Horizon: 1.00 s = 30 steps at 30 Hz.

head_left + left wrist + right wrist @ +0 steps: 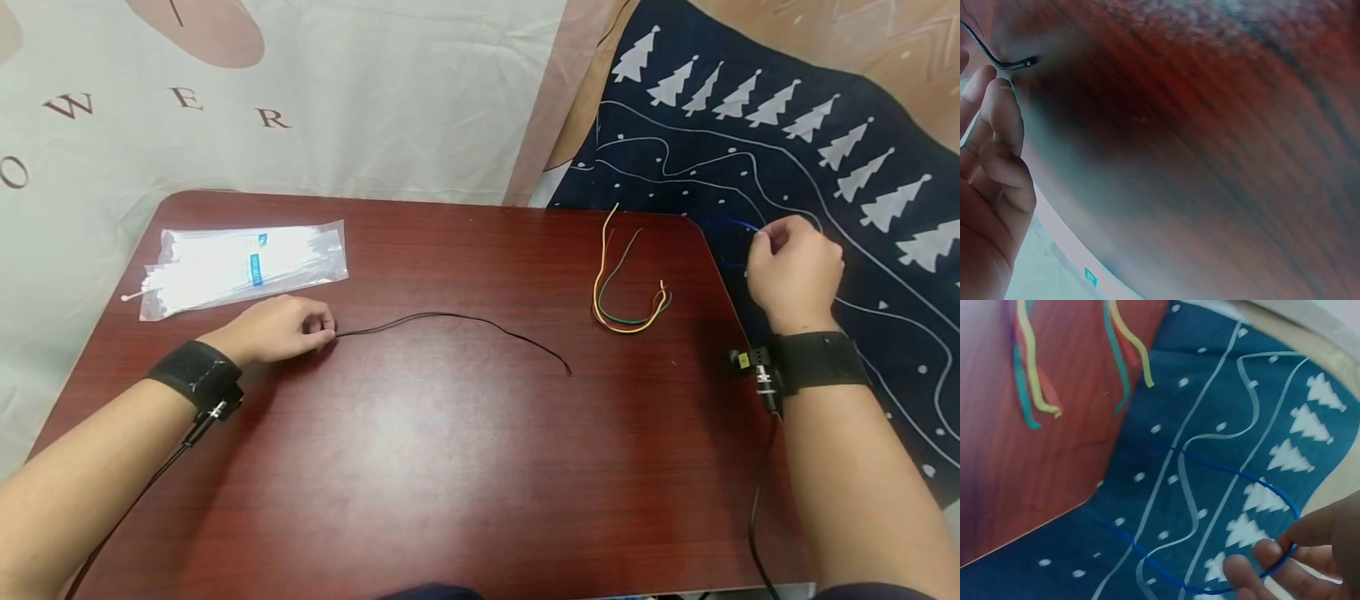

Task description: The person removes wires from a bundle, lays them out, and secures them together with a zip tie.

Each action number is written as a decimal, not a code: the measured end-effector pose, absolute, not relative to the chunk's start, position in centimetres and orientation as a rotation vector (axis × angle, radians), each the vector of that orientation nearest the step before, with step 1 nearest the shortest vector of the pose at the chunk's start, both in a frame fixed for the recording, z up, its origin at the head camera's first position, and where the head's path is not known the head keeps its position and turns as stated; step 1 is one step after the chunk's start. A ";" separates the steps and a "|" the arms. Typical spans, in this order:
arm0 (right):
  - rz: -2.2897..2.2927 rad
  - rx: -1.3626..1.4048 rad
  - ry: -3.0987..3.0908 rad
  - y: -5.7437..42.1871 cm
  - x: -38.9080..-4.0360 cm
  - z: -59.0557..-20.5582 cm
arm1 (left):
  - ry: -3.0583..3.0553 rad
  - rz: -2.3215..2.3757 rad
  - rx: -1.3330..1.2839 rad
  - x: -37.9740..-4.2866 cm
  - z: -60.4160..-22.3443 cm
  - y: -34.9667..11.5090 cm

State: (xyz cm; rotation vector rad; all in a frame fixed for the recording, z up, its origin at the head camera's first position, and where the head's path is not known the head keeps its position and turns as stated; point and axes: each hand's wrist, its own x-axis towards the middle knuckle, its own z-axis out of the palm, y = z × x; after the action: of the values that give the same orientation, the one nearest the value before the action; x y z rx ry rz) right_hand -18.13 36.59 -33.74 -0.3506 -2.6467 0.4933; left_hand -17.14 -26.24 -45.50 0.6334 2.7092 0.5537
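On the table's left side, my left hand (281,329) pinches the left end of a black wire (450,314). That wire curves across the tabletop toward the middle. In the left wrist view the wire's short tip (1019,64) shows just past the fingertips. Off the table's right edge, my right hand (797,271) is raised and pinches a blue wire (1229,470). The blue wire is bent into a loop, both of its ends pointing toward the table. It hardly stands out against the dark blue cloth in the head view.
Yellow, red and green wires (626,329) lie in a U-shaped bunch at the table's back right. A clear bag of white cable ties (247,262) lies at the back left. Dark cloth with white trees (750,150) hangs beyond the table's (450,467) right edge.
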 end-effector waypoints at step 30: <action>0.645 0.718 -2.544 12.0 -18.3 -33.1 | 3.089 0.488 1.397 -22.0 -33.0 -8.6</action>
State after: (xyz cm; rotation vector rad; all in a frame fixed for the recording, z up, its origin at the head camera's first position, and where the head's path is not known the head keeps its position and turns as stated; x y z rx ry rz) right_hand -18.35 11.98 -33.12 0.7177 -2.5445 0.6446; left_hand -22.03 -8.58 -32.98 1.3966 3.0885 0.4885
